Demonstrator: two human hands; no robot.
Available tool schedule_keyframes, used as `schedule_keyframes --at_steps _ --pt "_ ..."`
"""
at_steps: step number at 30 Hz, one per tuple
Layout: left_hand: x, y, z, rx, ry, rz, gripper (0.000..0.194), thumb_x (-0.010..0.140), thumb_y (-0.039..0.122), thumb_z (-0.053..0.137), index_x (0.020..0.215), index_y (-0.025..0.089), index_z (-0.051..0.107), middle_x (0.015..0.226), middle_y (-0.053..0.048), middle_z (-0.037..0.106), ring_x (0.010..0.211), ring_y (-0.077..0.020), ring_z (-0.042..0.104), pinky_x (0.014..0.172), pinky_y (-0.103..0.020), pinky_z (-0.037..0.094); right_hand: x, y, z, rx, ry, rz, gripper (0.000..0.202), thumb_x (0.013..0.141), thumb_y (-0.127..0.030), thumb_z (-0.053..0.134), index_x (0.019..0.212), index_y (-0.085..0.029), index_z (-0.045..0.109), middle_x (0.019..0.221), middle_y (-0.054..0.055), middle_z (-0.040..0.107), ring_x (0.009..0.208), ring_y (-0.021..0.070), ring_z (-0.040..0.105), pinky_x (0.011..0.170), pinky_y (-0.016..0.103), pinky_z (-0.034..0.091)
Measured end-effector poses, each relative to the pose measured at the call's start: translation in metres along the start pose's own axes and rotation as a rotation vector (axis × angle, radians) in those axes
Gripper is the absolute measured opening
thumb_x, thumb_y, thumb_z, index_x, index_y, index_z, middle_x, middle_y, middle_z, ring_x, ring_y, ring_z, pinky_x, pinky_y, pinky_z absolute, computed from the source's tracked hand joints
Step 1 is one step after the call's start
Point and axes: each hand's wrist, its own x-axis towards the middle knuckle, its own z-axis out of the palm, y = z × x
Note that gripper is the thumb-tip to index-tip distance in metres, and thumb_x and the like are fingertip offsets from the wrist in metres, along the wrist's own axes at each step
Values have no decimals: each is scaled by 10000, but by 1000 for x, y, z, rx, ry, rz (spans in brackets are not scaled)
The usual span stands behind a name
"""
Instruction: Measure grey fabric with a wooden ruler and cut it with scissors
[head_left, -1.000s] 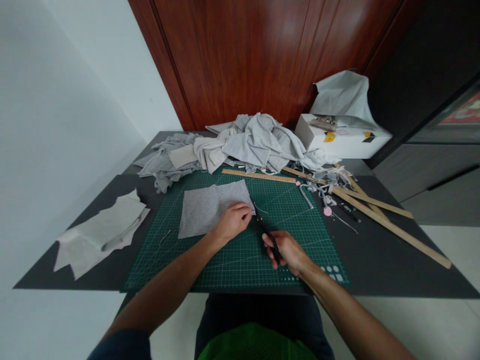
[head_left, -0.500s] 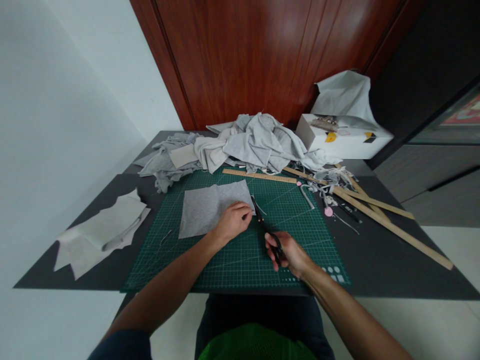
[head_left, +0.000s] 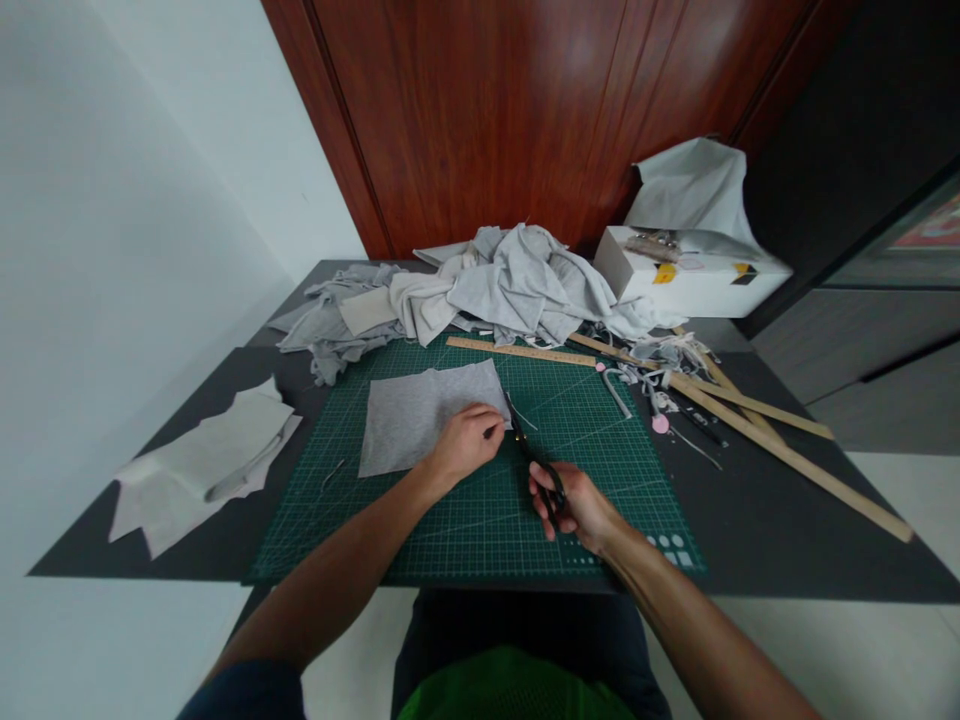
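A roughly rectangular piece of grey fabric [head_left: 409, 415] lies flat on the green cutting mat [head_left: 465, 530]. My left hand [head_left: 474, 438] rests on its right part, fingers closed together at the lower right corner of the cloth. In my right hand [head_left: 566, 500] is a pair of black scissors [head_left: 525, 445], the fingers through the handles. The blades point away from me, along the right edge of the fabric. A thin strip of cut fabric [head_left: 525, 411] curls just right of the blades.
Heaped grey cloth [head_left: 517, 285] lines the back of the table beside a white box [head_left: 690, 285]. A wooden ruler [head_left: 517, 350] crosses the mat's far edge. Wooden strips [head_left: 795, 460] lie at right, pale fabric pieces [head_left: 210, 460] at left. A thread scrap [head_left: 331, 475] sits on the mat.
The scissors have shifted slightly at the fabric's right edge, and their handles look a little wider apart. My left hand and the fabric stay almost still.
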Motion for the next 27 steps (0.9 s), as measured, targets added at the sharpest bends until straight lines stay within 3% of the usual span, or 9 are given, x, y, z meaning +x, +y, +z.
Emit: schedule_keyframes --at_steps 20,27 --pt "0 1 -2 4 -18 4 221 907 46 621 767 191 711 856 -34 760 837 -173 712 836 -297 581 12 -4 9 7 90 -19 586 665 -745 722 732 -190 548 486 -40 532 325 102 497 336 213 126" --pt "0 1 -1 3 -38 0 222 919 60 616 769 192 713 865 -34 764 840 -176 710 846 -305 580 16 -8 9 30 61 -26 579 673 -737 722 741 -186 555 496 -34 550 329 104 509 331 209 130"
